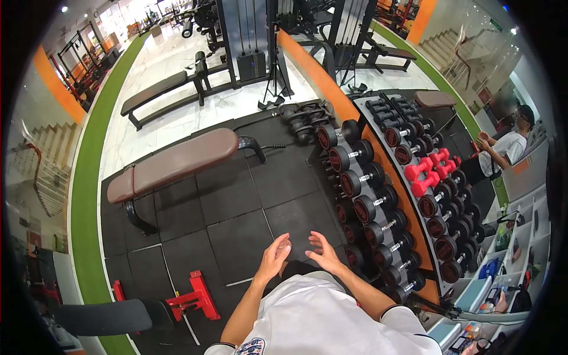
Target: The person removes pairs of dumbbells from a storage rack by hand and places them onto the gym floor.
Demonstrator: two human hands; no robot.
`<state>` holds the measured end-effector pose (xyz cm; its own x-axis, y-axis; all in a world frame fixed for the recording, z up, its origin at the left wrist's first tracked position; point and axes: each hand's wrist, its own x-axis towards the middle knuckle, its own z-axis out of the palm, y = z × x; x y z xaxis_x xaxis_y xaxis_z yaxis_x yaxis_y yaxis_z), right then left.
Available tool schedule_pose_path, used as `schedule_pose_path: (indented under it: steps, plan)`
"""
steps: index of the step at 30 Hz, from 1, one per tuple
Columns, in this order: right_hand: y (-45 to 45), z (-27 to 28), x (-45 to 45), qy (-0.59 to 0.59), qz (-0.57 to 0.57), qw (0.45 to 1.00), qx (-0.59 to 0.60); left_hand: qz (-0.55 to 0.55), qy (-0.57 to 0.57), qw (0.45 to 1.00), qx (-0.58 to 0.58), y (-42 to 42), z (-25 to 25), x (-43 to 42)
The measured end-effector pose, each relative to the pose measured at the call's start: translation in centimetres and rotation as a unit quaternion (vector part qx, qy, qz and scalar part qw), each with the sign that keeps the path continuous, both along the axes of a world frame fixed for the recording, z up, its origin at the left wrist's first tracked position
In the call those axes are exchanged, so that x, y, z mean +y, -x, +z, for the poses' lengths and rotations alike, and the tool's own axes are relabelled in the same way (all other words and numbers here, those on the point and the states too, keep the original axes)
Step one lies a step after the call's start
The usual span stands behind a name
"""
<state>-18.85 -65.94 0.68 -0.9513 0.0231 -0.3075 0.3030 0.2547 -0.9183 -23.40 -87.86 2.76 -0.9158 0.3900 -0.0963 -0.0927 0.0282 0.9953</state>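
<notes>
My left hand point(276, 255) is held in front of my white shirt point(319, 313), its palm turned inward and its fingers slightly curved. Across a small gap, my right hand point(324, 251) faces it with thumb and fingers apart. Neither hand holds or touches anything. Black dumbbells point(383, 229) with chrome handles stand in rows on a rack to the right, nearest to my right hand. Below both hands lies a black rubber-tiled floor point(236, 236).
A brown padded bench point(177, 157) stands ahead to the left. Nearer is a dark bench point(106, 318) with a red frame point(195, 299). Past an orange edge point(402, 216), apparently in a mirror, are red dumbbells point(423, 176) and a person in white point(510, 147). Weight machines point(251, 62) stand farther ahead.
</notes>
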Motion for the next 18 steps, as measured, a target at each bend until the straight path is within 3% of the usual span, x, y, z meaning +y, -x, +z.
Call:
schedule_pose_path:
  steps: [9,18]
  plan:
    - [11.0,0.7,-2.8,-0.023,-0.006,1.000,0.000,-0.036,0.051,0.998,0.032,10.5,1.2,-2.3]
    - [18.7,1.7,-4.6,0.055,-0.067,0.996,0.010,-0.041,-0.010,0.999,-0.022,17.9,-1.2,-4.1]
